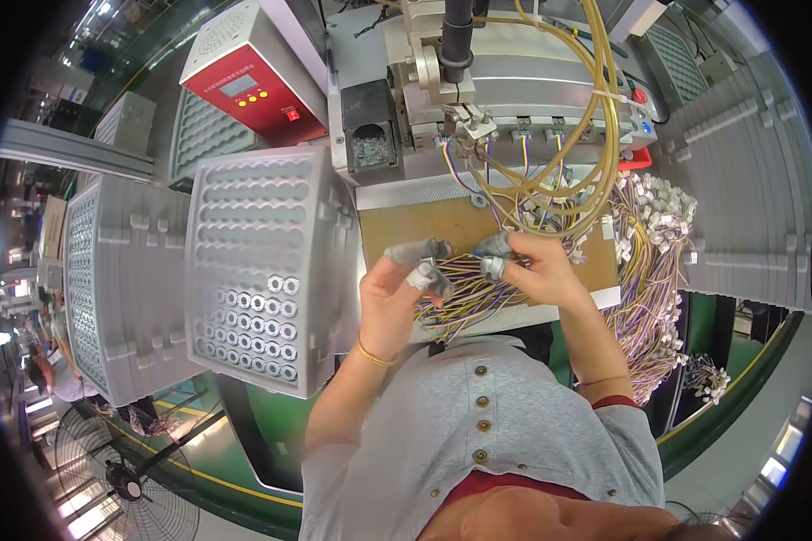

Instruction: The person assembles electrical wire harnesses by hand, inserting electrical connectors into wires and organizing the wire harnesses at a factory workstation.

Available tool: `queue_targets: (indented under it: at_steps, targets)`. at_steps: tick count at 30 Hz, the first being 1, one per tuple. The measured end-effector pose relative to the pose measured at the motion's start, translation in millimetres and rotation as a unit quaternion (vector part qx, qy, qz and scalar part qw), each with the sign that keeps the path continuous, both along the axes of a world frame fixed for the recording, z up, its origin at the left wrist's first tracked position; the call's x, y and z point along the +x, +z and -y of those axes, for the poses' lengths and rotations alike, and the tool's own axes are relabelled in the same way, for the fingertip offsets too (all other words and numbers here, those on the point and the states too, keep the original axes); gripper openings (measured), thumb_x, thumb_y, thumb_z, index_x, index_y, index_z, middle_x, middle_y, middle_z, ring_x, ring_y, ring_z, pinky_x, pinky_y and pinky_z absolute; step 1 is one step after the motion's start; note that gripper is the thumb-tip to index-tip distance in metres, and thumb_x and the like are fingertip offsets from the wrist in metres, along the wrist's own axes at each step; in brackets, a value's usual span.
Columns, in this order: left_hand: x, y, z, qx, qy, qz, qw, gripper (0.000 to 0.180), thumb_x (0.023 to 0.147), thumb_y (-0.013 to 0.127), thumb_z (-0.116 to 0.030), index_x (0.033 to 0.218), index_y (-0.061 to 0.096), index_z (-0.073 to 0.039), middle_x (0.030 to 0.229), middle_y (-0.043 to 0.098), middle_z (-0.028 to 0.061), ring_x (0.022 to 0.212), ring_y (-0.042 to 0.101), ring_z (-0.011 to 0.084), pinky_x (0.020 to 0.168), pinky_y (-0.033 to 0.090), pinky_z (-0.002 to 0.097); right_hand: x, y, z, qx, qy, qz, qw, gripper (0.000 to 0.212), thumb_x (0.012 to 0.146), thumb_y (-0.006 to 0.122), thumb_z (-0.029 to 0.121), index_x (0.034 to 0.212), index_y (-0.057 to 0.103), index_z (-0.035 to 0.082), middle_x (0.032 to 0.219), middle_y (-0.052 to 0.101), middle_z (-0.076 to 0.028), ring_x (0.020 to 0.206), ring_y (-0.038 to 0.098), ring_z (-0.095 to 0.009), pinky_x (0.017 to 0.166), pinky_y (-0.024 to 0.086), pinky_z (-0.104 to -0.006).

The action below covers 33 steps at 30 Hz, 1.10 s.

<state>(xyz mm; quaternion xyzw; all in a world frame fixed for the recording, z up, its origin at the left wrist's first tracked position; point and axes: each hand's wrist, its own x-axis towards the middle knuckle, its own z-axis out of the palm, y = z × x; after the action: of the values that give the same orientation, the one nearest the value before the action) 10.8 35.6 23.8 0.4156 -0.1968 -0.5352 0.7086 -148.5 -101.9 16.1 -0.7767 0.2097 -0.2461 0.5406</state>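
Note:
Grey finger covers sit on the thumb and forefinger of both my hands. My left hand [390,293] is curled, its covered fingertips drawn together at the left end of a wire bundle; what lies between them is too small to make out. Facing it, my right hand [543,269] pinches a thin wire between thumb and forefinger. Below and between the hands spreads the bundle of yellow, white and purple wires [469,298], over a brown board [406,221]. A small round metal ring [479,200] lies beyond my fingers, with wires next to it.
Beyond the board stands a metal machine [514,81] with yellowish hoses [604,117] looping down. At left, a grey tray [253,225] holds rows of metal rings, near a red-and-white control box [253,77]. Wires with white connectors [645,270] heap at right, before stacked grey trays [740,198].

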Motion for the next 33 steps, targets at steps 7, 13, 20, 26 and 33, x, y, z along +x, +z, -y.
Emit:
queue_targets:
  at_steps: [7,13,20,26,33]
  targets:
    - [-4,-7,0,0.015,0.026,0.05,0.998,0.034,0.082,0.055,-0.01,0.113,0.048,0.002,0.103,0.057,0.0176,0.069,0.059,0.0181,0.052,0.048,0.0246,-7,6,1,0.046,0.026,-0.078,0.996,0.019,0.075,0.057,0.004,0.092,0.06,-0.002,0.073,0.055,-0.002,0.064,0.048,-0.006,0.054,0.04,-0.0209]
    - [-8,-8,5,0.015,-0.007,0.035,0.999,0.037,0.08,0.057,-0.006,0.114,0.047,0.003,0.104,0.056,0.0163,0.073,0.058,0.0174,0.054,0.048,0.0249,-1,-2,-5,0.15,-0.001,-0.015,0.989,0.012,0.077,0.057,0.001,0.088,0.057,-0.004,0.074,0.055,-0.001,0.065,0.05,-0.006,0.056,0.041,-0.0208]
    - [-18,-17,12,0.003,-0.004,0.093,0.996,0.039,0.074,0.059,0.006,0.112,0.049,0.003,0.11,0.054,0.0108,0.085,0.056,0.0161,0.059,0.049,0.023,7,2,-10,0.19,0.023,0.033,0.981,0.006,0.076,0.059,0.002,0.077,0.057,-0.002,0.069,0.054,0.0,0.062,0.048,-0.004,0.053,0.039,-0.0197]
    - [-22,-14,14,-0.019,-0.021,0.116,0.993,0.041,0.073,0.06,0.008,0.113,0.049,0.004,0.114,0.052,0.0107,0.095,0.054,0.0171,0.066,0.05,0.0237,5,3,-5,0.15,0.005,-0.006,0.989,0.008,0.073,0.061,0.003,0.071,0.054,-0.002,0.063,0.05,0.001,0.057,0.044,-0.002,0.048,0.036,-0.0187]
    - [-24,-10,18,-0.038,-0.007,0.258,0.965,0.037,0.071,0.061,0.007,0.107,0.056,0.001,0.113,0.054,0.011,0.095,0.055,0.0157,0.075,0.048,0.0245,4,15,-4,0.096,-0.016,-0.027,0.995,0.019,0.067,0.062,0.006,0.061,0.044,0.002,0.05,0.044,-0.001,0.048,0.038,-0.005,0.043,0.034,-0.0253]
